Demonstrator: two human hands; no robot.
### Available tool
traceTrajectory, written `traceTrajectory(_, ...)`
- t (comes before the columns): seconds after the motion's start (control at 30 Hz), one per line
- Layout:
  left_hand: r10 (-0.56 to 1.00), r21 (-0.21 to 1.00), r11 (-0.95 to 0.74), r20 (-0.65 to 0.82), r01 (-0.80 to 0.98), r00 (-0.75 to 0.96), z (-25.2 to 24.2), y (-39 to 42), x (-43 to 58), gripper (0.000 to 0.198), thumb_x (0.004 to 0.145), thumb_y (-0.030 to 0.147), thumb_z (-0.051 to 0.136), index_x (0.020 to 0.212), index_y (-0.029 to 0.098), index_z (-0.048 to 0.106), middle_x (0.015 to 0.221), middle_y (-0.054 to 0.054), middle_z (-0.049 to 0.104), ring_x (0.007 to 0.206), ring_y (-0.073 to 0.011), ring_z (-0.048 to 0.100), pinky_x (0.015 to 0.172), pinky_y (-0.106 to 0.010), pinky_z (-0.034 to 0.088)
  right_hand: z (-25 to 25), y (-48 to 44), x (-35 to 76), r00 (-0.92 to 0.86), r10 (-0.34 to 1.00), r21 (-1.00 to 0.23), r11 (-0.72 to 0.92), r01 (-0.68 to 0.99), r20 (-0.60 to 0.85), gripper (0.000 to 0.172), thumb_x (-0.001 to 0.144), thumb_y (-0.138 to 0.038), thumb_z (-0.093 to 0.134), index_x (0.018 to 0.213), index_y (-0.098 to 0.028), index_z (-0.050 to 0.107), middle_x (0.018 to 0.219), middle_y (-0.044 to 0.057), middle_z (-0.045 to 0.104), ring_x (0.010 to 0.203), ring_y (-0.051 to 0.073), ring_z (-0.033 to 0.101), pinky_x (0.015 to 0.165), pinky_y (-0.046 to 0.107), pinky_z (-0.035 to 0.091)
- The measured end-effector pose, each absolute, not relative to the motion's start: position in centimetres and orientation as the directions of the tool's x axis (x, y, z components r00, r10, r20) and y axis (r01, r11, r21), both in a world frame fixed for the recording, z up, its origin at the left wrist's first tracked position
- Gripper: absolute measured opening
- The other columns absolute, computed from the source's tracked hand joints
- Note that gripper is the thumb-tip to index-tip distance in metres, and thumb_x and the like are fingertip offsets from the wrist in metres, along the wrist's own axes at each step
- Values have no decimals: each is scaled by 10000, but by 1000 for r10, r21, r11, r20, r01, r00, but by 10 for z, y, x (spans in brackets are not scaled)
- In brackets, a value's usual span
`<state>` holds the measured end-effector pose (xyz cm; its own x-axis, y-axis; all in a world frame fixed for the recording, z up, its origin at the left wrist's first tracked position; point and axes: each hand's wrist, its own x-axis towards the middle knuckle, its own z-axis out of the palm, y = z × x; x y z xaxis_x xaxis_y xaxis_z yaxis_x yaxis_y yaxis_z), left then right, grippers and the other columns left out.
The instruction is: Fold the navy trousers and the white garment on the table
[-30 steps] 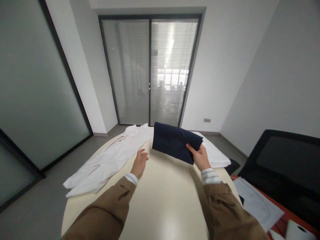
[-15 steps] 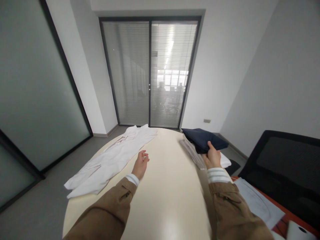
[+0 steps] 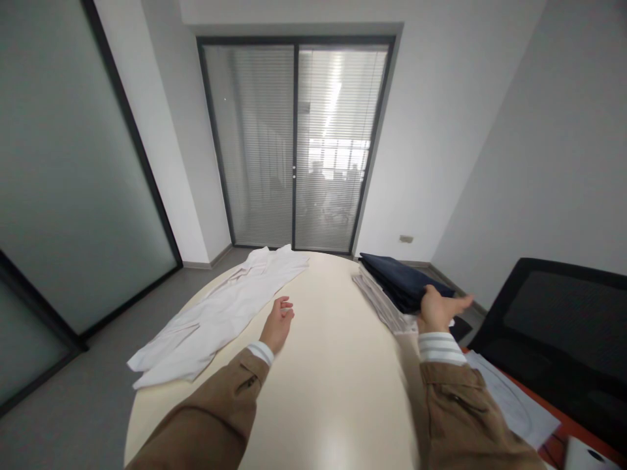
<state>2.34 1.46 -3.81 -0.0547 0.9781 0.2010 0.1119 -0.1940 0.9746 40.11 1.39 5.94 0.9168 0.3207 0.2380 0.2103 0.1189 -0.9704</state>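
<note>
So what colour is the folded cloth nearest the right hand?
The folded cloth is dark navy blue, as the head view shows.

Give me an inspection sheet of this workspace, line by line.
Surface: rounded cream table.
Job's things: white garment spread at left; folded navy cloth on a folded pale garment at the far right edge.
Clutter: papers on an orange desk, right of the table.
Grippers: left hand open on the table beside the white garment; right hand open at the navy cloth's near edge.
Cables: nothing seen.
Surroundings: black chair at right; glass door with blinds ahead.

Right hand (image 3: 437, 310) now open
</note>
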Motion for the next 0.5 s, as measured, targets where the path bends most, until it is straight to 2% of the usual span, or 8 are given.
traceTrajectory(0.07, 976, 969, -206, 214, 138, -45, -38, 14, 23, 359, 875, 256, 560, 1216, 192, 469, 1128, -88, 599, 816, -140, 632, 830, -329, 494, 69, 7, 399, 924, 263, -952, -53, 301, 277, 971, 682, -307, 688, 1512, -112, 222, 1562, 239, 217, 1447, 406, 219, 1175, 590, 209)
traceTrajectory(0.1, 974, 965, -212, 221, 152, -41, -38, 14, 23, 358, 877, 252, 553, 1219, 191, 467, 1128, -89, 598, 811, -139, 630, 825, -328, 495, 74, 5, 396, 911, 276, -929, -121, 350, 307, 923, 701, -332, 673, 1506, -132, 269, 1574, 228, 203, 1447, 427, 198, 1154, 628, 209)
traceTrajectory(0.17, 972, 958, -222, 231, 182, -28, -38, 14, 23, 353, 881, 240, 538, 1223, 187, 464, 1132, -91, 594, 807, -137, 626, 819, -327, 495, 86, 6, 387, 816, 402, -826, -210, 523, 414, 796, 765, -387, 616, 1487, -191, 344, 1591, 189, 201, 1443, 445, 184, 1107, 684, 221)
traceTrajectory(0.27, 969, 948, -236, 245, 214, -18, -38, 14, 22, 343, 884, 223, 521, 1219, 178, 465, 1135, -93, 587, 812, -135, 620, 820, -323, 493, 101, 18, 371, 533, 655, -540, -220, 813, 536, 674, 844, -473, 533, 1466, -243, 406, 1568, 139, 293, 1445, 420, 184, 1097, 672, 231)
traceTrajectory(0.37, 964, 939, -257, 265, 227, -4, -38, 15, 20, 336, 886, 214, 508, 1217, 170, 468, 1129, -93, 583, 824, -133, 618, 826, -318, 495, 108, 39, 358, 282, 839, -270, -169, 948, 465, 675, 864, -574, 501, 1461, -265, 435, 1551, 130, 335, 1442, 423, 182, 1089, 653, 248)
traceTrajectory(0.43, 963, 935, -263, 270, 236, 3, -37, 15, 19, 340, 880, 200, 507, 1217, 168, 470, 1131, -95, 585, 833, -134, 618, 829, -316, 496, 104, 54, 358, 242, 908, -186, -187, 965, 343, 740, 835, -636, 524, 1480, -291, 412, 1562, 141, 317, 1426, 465, 190, 1045, 703, 251)
traceTrajectory(0.5, 962, 933, -264, 271, 246, 4, -36, 14, 19, 346, 873, 187, 507, 1217, 169, 473, 1133, -96, 590, 840, -135, 618, 830, -317, 498, 93, 67, 363, 247, 942, -152, -216, 965, 228, 812, 789, -672, 573, 1497, -324, 381, 1563, 160, 310, 1384, 503, 259, 977, 748, 279)
